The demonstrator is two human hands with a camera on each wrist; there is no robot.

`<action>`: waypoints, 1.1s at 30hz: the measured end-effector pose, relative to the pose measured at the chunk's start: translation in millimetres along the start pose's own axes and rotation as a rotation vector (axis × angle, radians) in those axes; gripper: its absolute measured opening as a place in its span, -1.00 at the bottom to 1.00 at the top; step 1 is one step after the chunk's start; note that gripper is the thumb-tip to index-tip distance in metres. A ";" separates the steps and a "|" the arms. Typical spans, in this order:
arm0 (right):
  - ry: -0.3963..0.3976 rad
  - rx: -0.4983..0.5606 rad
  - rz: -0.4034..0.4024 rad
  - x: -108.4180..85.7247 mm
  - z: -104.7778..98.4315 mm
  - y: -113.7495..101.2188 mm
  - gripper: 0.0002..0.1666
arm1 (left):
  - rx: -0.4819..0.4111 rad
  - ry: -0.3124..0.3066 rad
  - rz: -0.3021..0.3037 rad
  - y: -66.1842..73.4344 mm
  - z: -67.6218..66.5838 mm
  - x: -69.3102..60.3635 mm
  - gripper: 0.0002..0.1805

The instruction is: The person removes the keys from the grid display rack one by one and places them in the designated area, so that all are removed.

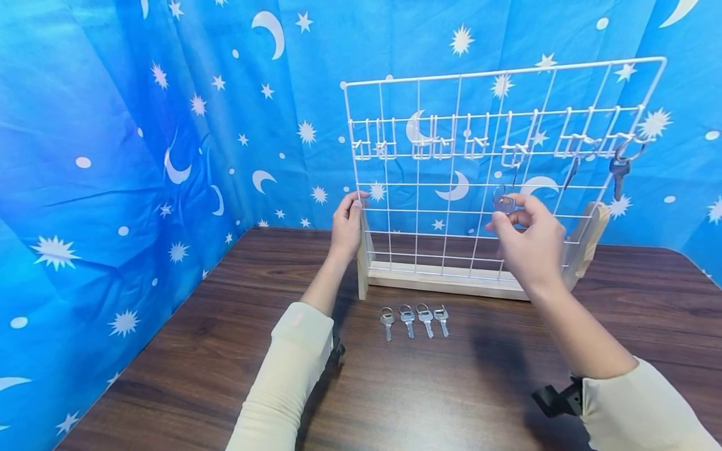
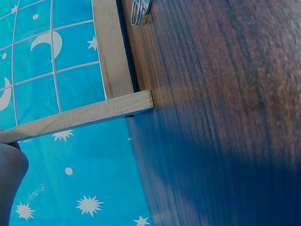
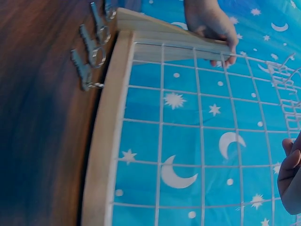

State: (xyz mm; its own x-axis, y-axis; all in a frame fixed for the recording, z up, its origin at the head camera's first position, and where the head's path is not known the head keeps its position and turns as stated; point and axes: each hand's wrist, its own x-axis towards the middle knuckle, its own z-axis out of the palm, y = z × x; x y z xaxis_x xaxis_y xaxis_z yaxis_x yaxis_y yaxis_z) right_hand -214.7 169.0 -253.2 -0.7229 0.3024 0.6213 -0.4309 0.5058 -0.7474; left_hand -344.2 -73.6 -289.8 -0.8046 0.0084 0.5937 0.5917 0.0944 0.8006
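Note:
A white wire grid rack (image 1: 417, 212) stands upright in a wooden frame. My left hand (image 1: 346, 228) grips its left wooden post (image 2: 70, 117), with the thumb at the front. In front of the grid my right hand (image 1: 533, 244) pinches a key (image 1: 504, 200) between thumb and fingertips, just below a white hook (image 1: 514, 156); how the key's ring lies is too blurred to tell. The right wrist view shows only part of the right hand (image 3: 291, 181), and the key is hidden there. One key (image 1: 619, 169) hangs by its ring from the far-right hook, and another (image 1: 572, 172) hangs left of it.
Several keys with rings lie in a row on the dark wooden table (image 1: 395, 388), the leftmost key (image 1: 387, 319) included, in front of the frame's base bar (image 1: 445, 283). More white hooks (image 1: 431, 147) line the grid's upper part. A blue curtain (image 1: 225, 125) hangs behind.

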 end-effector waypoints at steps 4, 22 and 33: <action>-0.042 -0.048 0.025 -3.3 -3.9 10.1 -0.71 | -0.004 0.002 0.015 -15.0 0.5 5.5 -0.70; -0.368 -0.202 0.103 -18.5 -0.3 46.0 -0.69 | 0.018 -0.006 0.028 17.7 -0.6 -6.4 -0.71; -0.584 -0.134 0.306 -19.8 6.2 61.0 -0.68 | 0.029 -0.006 0.035 18.7 -0.9 -6.7 -0.71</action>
State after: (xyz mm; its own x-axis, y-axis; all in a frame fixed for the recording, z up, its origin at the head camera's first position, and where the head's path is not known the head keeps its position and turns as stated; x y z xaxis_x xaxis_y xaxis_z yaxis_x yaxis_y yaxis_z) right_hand -230.1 188.9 -312.5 -0.9916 -0.0193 0.1282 -0.1160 0.5744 -0.8103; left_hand -327.6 -72.8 -278.7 -0.7840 0.0178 0.6205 0.6176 0.1232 0.7768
